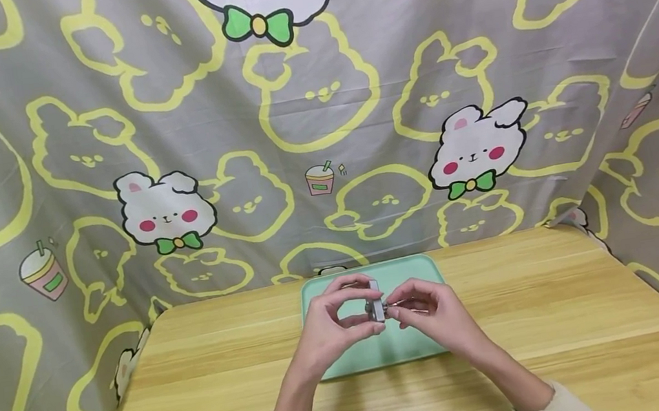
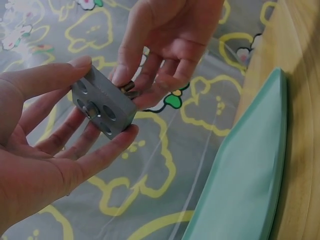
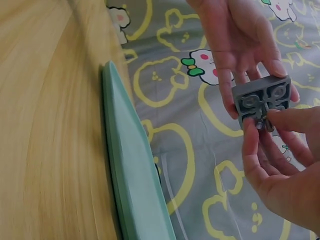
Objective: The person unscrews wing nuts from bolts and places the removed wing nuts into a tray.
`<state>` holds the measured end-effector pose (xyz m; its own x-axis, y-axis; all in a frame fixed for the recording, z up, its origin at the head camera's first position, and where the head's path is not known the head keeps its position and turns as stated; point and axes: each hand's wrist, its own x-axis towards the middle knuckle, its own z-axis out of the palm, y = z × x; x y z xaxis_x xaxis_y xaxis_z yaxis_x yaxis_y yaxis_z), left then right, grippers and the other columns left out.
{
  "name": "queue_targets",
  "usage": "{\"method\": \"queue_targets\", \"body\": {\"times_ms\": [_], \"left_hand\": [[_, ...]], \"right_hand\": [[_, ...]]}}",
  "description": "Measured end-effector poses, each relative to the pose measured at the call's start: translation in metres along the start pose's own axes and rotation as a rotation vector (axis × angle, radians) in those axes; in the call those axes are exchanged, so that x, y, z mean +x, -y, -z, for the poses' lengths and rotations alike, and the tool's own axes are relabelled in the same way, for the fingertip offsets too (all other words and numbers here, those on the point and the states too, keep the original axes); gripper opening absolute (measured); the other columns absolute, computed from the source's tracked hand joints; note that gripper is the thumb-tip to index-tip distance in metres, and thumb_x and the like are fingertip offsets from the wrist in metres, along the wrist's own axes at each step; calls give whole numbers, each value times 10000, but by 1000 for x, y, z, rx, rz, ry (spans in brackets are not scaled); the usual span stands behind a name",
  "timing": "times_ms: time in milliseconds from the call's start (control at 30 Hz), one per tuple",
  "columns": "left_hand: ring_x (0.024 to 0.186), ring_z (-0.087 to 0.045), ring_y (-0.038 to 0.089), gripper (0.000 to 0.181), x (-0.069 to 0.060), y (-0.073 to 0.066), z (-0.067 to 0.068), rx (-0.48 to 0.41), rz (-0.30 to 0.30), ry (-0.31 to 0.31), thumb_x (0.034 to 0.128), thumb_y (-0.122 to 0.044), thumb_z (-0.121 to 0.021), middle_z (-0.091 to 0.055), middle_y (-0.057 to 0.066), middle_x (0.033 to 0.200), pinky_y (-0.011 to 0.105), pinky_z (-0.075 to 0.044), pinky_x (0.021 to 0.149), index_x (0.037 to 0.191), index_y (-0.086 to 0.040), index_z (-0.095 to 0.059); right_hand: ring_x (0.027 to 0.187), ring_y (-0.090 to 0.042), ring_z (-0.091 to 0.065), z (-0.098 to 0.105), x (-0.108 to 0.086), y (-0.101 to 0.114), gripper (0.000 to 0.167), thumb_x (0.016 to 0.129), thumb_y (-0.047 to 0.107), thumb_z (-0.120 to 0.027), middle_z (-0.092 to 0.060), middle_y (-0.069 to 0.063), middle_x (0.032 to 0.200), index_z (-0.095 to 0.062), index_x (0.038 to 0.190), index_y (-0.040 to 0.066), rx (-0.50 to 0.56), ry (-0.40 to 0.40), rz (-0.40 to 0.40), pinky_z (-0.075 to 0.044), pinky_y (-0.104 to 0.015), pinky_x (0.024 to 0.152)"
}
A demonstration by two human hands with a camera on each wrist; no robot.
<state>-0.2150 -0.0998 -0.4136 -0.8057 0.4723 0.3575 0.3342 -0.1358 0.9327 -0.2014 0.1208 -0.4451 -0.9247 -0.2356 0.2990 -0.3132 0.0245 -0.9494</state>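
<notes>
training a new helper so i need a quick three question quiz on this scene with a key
1. What colour is the tray on the wooden table? a) pink b) mint green c) black
2. What does the right hand pinch against the gray block?
3. True or false: the gray block is lying on the tray.

Key:
1. b
2. A small metal part
3. False; the left hand grips it

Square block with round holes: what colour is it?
Grey; the square block shows best in the left wrist view.
</notes>
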Motion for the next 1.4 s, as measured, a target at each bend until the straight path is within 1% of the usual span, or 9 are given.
{"method": "queue_targets", "body": {"times_ms": [100,233,433,567,767,933,1067,1233,1400], "left_hand": [[1218,-562,286,364,0,0,1,-18,7,-4,788,110,-828,-548,168,1340,461,-617,920,1137,60,-737],[1235,-555,284,375,0,0,2,-28,13,-7,788,93,-837,-548,157,1345,462,-612,931,1147,71,-730],[1235,-556,291,374,-1,0,5,-39,-2,-8,796,96,-830,-536,181,1348,471,-609,933,1152,104,-713],[1237,-553,294,374,-1,0,5,-37,-12,-3,799,106,-822,-527,198,1352,471,-609,934,1152,124,-701],[1252,-541,299,386,-1,0,6,-34,1,-2,797,106,-823,-518,195,1367,470,-614,926,1159,137,-692],[1263,-534,300,375,-1,0,5,-39,8,-7,798,92,-830,-517,178,1372,474,-613,928,1156,93,-716],[1253,-540,290,365,-1,0,4,-35,7,-8,793,91,-833,-528,167,1357,468,-613,926,1143,57,-737],[1224,-553,292,357,0,1,1,-1,-6,0,792,106,-823,-536,176,1341,460,-614,929,1136,70,-733],[1237,-526,310,347,0,0,-2,41,-1,-1,794,99,-829,-548,148,1333,464,-622,913,1128,58,-743]], "right_hand": [[889,-222,-718,-3,-1,1,79,930,59,-762,-718,-129,1046,-724,999,52,-32,-29,71,-655,-342,771],[1004,-228,-709,-5,-3,-1,97,916,4,-760,-715,-113,1077,-726,973,75,-59,-41,194,-642,-329,840],[1026,-245,-681,-7,-1,-6,178,866,-107,-761,-685,-183,1101,-726,970,33,-89,-22,395,-631,-346,876],[1014,-254,-681,-7,-1,-8,202,834,-148,-768,-674,-196,1105,-725,958,6,-96,-16,447,-626,-365,884],[1015,-277,-682,-7,0,-8,234,822,-158,-773,-674,-185,1118,-719,978,7,-116,-9,456,-626,-361,884],[1082,-287,-664,-6,-2,-4,209,881,-66,-767,-667,-163,1171,-715,1049,46,-104,-14,366,-617,-376,920],[1088,-254,-689,-4,-2,-1,185,946,21,-732,-660,-185,1192,-697,1127,14,-45,-42,204,-619,-374,917],[989,-277,-741,-1,0,-1,302,987,143,-711,-670,-232,1182,-668,1223,-40,64,-34,-47,-644,-404,841],[945,-304,-746,2,1,0,408,1004,215,-697,-711,-213,1141,-634,1277,-82,125,15,-186,-646,-418,837]]}}
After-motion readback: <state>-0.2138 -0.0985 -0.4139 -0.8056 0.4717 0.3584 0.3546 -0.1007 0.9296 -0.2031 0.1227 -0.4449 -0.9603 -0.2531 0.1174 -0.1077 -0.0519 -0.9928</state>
